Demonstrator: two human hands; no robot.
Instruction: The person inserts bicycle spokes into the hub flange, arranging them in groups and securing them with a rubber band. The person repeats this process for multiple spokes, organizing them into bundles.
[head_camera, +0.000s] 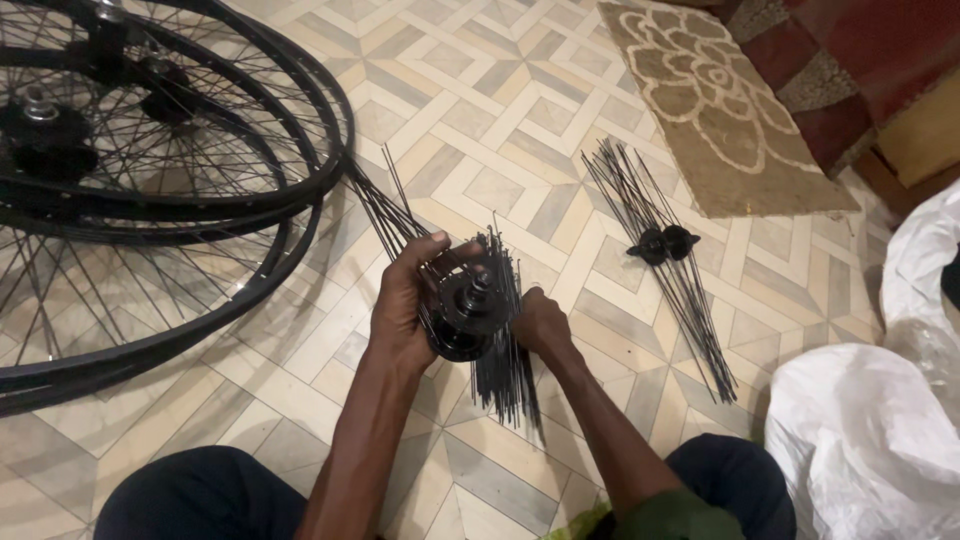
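My left hand (405, 300) grips a black wheel hub (468, 312) from its left side, thumb over the top. Many thin black spokes (505, 375) hang from the hub and fan out upward and downward. On the hub's right side, my right hand (540, 322) pinches the spokes close to the flange. Both forearms come up from the bottom of the view, between my knees in dark trousers.
Stacked black spoked bicycle wheels (150, 170) lie on the patterned tile floor at the left. A second black hub (662, 243) rests on a bundle of loose spokes (680, 290) at the right. White plastic bags (870, 420) sit at the lower right, a brown mat (720, 110) beyond.
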